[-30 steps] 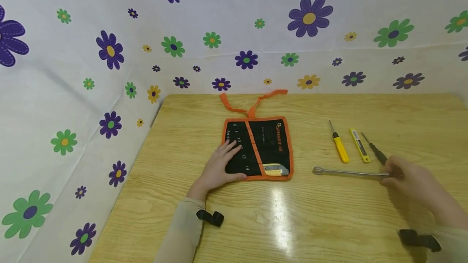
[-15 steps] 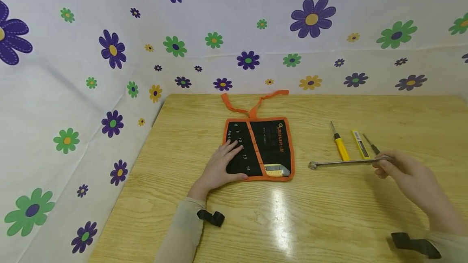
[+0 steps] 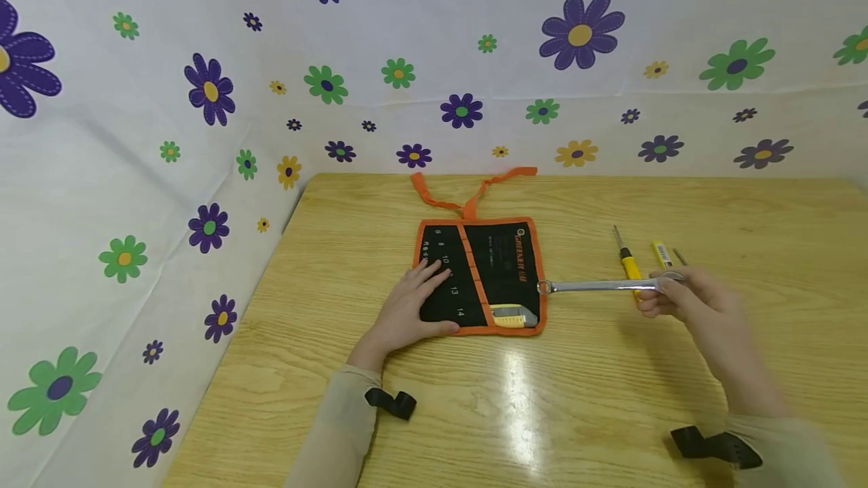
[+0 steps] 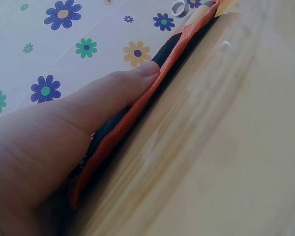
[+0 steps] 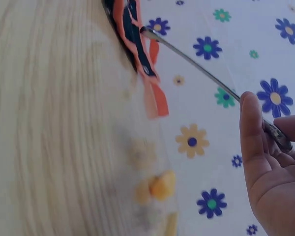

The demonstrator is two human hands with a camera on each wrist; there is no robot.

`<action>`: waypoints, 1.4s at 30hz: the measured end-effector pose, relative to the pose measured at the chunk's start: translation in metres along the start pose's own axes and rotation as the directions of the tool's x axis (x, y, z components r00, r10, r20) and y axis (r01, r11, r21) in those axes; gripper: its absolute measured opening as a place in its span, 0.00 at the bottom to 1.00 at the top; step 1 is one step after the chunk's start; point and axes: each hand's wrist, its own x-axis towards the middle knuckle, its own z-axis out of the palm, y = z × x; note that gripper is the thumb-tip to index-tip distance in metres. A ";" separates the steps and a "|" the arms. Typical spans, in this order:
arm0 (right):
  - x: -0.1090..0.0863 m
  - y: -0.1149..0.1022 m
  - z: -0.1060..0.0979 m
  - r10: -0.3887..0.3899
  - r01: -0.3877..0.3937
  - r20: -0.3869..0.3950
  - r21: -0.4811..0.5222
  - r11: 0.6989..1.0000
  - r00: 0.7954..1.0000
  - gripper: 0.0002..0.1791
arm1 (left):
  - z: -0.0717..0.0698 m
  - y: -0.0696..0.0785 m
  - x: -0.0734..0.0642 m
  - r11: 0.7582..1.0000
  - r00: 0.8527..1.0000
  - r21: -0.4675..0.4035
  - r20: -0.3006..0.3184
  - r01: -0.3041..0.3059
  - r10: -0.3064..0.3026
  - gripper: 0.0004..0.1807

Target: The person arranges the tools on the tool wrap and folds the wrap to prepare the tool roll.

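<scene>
At right, the right grip [image 3: 701, 315] pinches a long silver wrench [image 3: 600, 286], best held level; the left grip [image 3: 405, 303] lies spread on a black, orange-edged cloth pouch [image 3: 502, 262].

Glare streaks the table [image 3: 597, 405], a soft shadow falls near the right hand [image 3: 705, 318], and wrist views seem hazy.

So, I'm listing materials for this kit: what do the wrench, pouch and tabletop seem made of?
Wrench: metal, probably polished steel, judging by its silvery shine.
Pouch: matte black fabric; its orange edging looks like woven tape, ribbed in the left wrist view.
Tabletop: glossy wood or wood-look laminate; grain and glare show, but I can't tell which.
</scene>
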 end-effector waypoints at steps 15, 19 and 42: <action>0.027 0.011 0.046 0.049 -0.045 0.115 -0.035 0.998 0.992 0.19 | 0.001 -0.001 0.000 1.000 1.000 -0.002 -0.007 -0.008 0.008 0.50; 0.032 0.011 0.049 0.095 -0.077 0.075 -0.207 0.975 0.993 0.21 | 0.000 -0.001 0.000 1.000 1.000 -0.009 -0.006 -0.004 0.004 0.50; 0.049 0.019 0.071 0.300 -0.274 0.194 -0.151 0.950 0.934 0.18 | 0.000 0.000 0.002 1.000 1.000 -0.004 -0.002 0.004 -0.004 0.49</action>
